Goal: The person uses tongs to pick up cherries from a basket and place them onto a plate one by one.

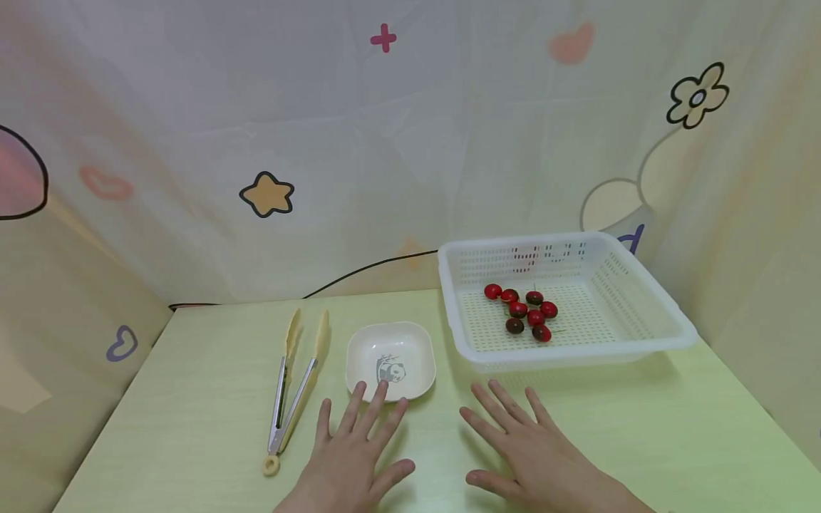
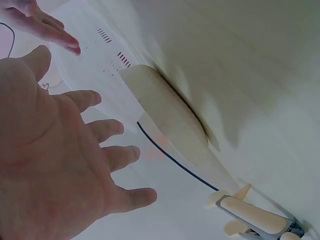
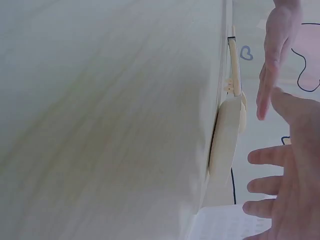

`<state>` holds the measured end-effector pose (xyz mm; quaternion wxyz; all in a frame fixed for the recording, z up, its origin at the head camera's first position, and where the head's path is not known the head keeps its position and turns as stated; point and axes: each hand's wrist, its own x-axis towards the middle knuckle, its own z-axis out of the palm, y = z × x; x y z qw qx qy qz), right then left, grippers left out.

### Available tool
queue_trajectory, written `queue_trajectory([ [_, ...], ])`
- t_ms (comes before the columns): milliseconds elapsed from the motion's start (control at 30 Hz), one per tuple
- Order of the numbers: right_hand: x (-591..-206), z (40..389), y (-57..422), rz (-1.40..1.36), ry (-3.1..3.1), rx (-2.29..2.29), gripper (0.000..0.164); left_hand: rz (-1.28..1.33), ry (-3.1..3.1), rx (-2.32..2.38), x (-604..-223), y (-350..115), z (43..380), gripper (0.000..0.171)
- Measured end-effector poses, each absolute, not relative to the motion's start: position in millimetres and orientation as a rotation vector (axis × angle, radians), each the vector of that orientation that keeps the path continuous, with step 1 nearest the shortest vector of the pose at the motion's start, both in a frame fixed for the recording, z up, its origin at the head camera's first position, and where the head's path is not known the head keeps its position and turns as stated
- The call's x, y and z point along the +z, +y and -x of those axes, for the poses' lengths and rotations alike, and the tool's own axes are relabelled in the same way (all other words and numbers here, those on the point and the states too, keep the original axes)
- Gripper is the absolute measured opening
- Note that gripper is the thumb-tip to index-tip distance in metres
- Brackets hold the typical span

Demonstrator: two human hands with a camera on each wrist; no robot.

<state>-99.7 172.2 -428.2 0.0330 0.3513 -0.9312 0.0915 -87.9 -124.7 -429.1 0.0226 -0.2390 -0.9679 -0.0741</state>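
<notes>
My left hand (image 1: 355, 456) is spread with straight fingers, palm down, its fingertips overlapping the near rim of a small white dish (image 1: 365, 356) in the head view. A grey panda is printed inside the dish. My right hand (image 1: 535, 452) is spread the same way, to the right of the dish and in front of a white plastic basket (image 1: 654, 335). Neither hand holds anything. Inside the basket lie several dark red cherries (image 1: 535, 318). Left of the dish rest metal tongs (image 1: 296, 406) with cream tips, their arms apart; the left wrist view also catches the tongs (image 2: 257, 215).
All of this stands on a pale green tabletop (image 1: 192, 399). A curtain (image 1: 359, 178) printed with stars, hearts and flowers hangs along the back and both sides. The basket sits at the back right, close to the curtain.
</notes>
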Motion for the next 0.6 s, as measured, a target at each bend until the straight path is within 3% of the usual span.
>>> queue_trajectory([
  [167,-422.9,101.2,170.1,-1.023,-2.911,0.290,0.072,0.742,-2.973,-0.231,-427.6,-125.5,88.6,0.071],
  [600,-410.2,103.8,173.3,-0.917,-2.644,0.395,0.025,0.605,-2.871,-0.372,-419.3,-129.4,92.7,0.060],
])
